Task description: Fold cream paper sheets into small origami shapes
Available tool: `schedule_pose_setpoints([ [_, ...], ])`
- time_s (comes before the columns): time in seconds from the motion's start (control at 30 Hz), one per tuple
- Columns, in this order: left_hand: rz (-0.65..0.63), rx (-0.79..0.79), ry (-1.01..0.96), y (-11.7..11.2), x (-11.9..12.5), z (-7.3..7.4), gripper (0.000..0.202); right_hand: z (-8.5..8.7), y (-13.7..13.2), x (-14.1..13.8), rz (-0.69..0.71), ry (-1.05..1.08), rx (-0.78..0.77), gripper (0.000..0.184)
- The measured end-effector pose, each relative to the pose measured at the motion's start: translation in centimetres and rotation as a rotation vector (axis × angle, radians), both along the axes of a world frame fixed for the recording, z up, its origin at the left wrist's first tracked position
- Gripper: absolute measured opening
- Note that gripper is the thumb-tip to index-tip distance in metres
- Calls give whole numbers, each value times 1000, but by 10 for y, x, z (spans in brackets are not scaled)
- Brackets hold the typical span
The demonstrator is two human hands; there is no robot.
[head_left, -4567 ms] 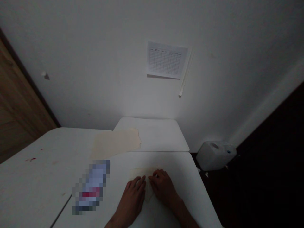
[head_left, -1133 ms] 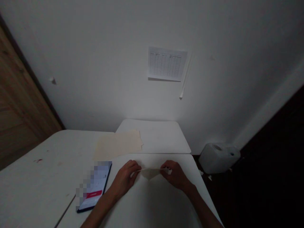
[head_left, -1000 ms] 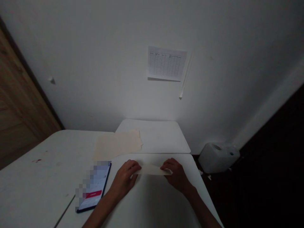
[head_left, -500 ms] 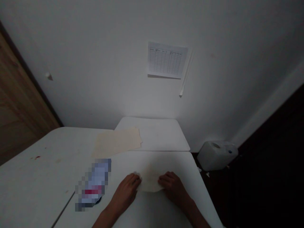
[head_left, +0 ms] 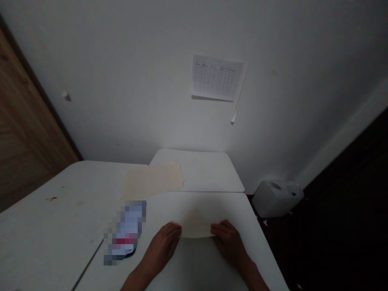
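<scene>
A cream sheet of paper (head_left: pixel 197 223) lies flat on the white table (head_left: pixel 194 262) in front of me. My left hand (head_left: pixel 162 248) rests at the sheet's near left corner, fingers curled and pressed onto the edge. At the near right corner sits my right hand (head_left: pixel 230 244), fingers bent down on the paper in the same way. Both forearms reach in from the bottom of the view.
A phone (head_left: pixel 125 232) with a lit screen lies left of my left hand. Further back a pile of cream sheets (head_left: pixel 153 180) lies across two tables. A white container (head_left: pixel 277 197) stands on the dark floor at right. A printed table (head_left: pixel 216 77) hangs on the wall.
The paper, held up between both hands a second ago, has been laid down flat toward me. Both hands have slid back to its near corners.
</scene>
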State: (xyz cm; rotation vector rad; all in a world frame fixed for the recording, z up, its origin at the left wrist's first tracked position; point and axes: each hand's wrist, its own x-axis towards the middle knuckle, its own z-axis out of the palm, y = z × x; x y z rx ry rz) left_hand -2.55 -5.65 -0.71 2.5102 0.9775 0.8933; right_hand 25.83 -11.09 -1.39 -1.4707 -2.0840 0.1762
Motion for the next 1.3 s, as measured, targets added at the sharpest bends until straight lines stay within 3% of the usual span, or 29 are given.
schedule_pose_setpoints([
  [0.27, 114, -42, -42, 3, 1, -12, 16, -5, -4, 0, -32, 27, 29, 25],
  [0.6, 264, -105, -71, 12, 7, -14, 24, -5, -1, -5, -164, 86, 22, 23],
  [0.83, 324, -133, -64, 21, 13, -19, 23, -24, 8, -8, -288, 178, 49, 30],
  [0.97, 338, -149, -60, 23, 14, -23, 24, -30, 10, -8, -350, 218, 64, 33],
  [1.3, 288, -111, -14, 19, 15, -20, 22, -23, 9, -16, -456, 259, 24, 38],
])
